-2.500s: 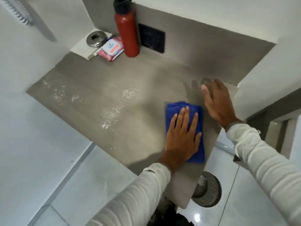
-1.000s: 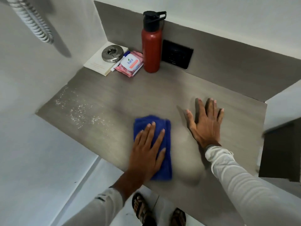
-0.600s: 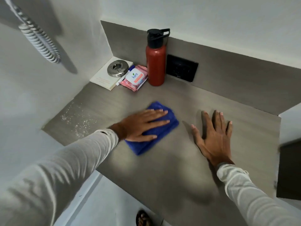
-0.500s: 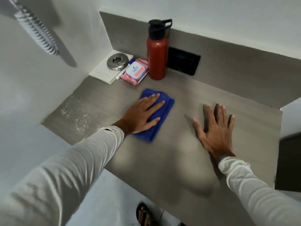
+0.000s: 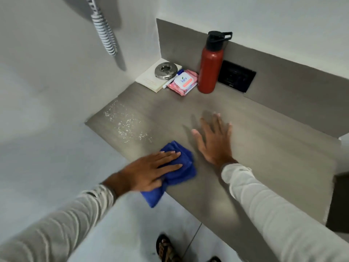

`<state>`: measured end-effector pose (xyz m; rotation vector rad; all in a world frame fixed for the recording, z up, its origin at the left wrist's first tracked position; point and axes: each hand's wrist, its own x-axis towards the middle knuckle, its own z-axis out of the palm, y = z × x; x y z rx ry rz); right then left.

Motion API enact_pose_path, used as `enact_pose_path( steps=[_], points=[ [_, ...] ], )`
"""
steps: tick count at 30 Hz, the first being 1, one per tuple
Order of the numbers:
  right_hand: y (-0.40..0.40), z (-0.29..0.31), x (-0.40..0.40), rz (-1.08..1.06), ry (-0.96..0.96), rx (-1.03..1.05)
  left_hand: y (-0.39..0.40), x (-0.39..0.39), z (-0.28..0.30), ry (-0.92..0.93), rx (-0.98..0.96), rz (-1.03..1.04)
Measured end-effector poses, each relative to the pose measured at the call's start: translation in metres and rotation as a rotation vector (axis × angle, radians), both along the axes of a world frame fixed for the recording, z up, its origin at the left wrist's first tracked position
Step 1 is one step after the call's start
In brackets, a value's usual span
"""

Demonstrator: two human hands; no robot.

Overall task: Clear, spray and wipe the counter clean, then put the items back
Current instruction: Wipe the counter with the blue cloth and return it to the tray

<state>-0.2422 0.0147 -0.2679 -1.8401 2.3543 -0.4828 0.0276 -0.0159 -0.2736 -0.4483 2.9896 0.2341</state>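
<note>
My left hand (image 5: 151, 172) presses flat on a folded blue cloth (image 5: 179, 167) at the front edge of the grey counter (image 5: 264, 157); one end of the cloth hangs over that edge. My right hand (image 5: 215, 140) lies flat on the counter, fingers spread, just right of the cloth, holding nothing. White spray droplets (image 5: 124, 125) speckle the counter's left part. In the back corner stand a red bottle with a black cap (image 5: 209, 67), a pink wipes pack (image 5: 184, 83), a round metal dish (image 5: 166, 70) on a white notepad (image 5: 151, 80), and a pen (image 5: 171, 80).
A black wall socket (image 5: 236, 76) sits in the grey backsplash right of the bottle. A coiled white cord (image 5: 104, 33) hangs on the left wall. White walls close the counter at left and back. My sandalled feet (image 5: 166, 248) stand on the tiled floor below.
My left hand has dragged the blue cloth from near the wipes pack back toward me and left, to the counter's front edge. My right hand stays flat in place.
</note>
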Motion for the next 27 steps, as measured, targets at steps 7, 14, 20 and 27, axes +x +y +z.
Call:
enact_pose_path(
  steps=[7, 14, 20, 27],
  points=[
    [-0.042, -0.021, 0.006, -0.001, 0.020, 0.111, -0.064, -0.023, -0.007, 0.105, 0.060, 0.589],
    [-0.045, -0.033, 0.004, -0.028, 0.076, -0.011, -0.122, 0.034, -0.002, 0.092, -0.080, 0.819],
    [-0.045, -0.028, 0.007, -0.040, 0.085, 0.048, -0.046, -0.025, -0.005, 0.094, -0.013, 1.032],
    [-0.053, -0.023, 0.024, -0.156, 0.049, 0.090, 0.045, -0.090, -0.005, 0.143, 0.014, 1.130]
  ],
)
